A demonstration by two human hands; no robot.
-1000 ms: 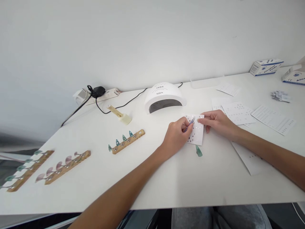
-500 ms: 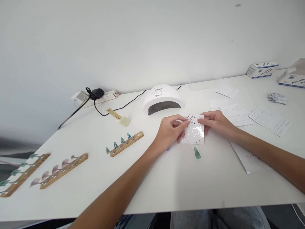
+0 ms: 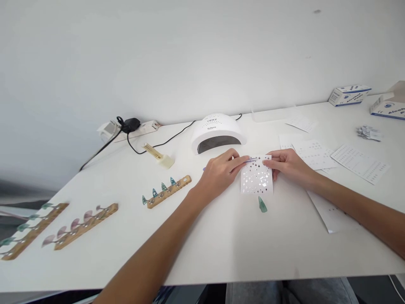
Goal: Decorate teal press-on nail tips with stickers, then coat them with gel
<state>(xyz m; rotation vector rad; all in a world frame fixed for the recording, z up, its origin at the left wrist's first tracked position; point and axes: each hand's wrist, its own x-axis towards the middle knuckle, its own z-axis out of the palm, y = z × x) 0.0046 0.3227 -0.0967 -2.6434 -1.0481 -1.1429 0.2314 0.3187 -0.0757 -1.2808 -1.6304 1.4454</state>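
Note:
My left hand pinches a pair of light purple tweezers, whose tips reach over the upper part of a white nail sticker sheet. Shiny metallic four-pointed stars cover the sheet. My right hand grips the sheet's upper right edge between thumb and fingers. Just below the sheet, a green pointed press-on nail lies on the table. Whether the tweezer tips hold a star cannot be made out.
A white nail lamp stands behind my hands. Wooden nail stands with green, blue and pink nails sit at left, near a brush. To the right lie more sticker sheets, alcohol pad boxes and a small pile of sachets.
My left hand has shifted slightly left and turned, so the tweezers now lie flatter across the top of the sheet. The sheet's left part is less covered. My right hand keeps its grip.

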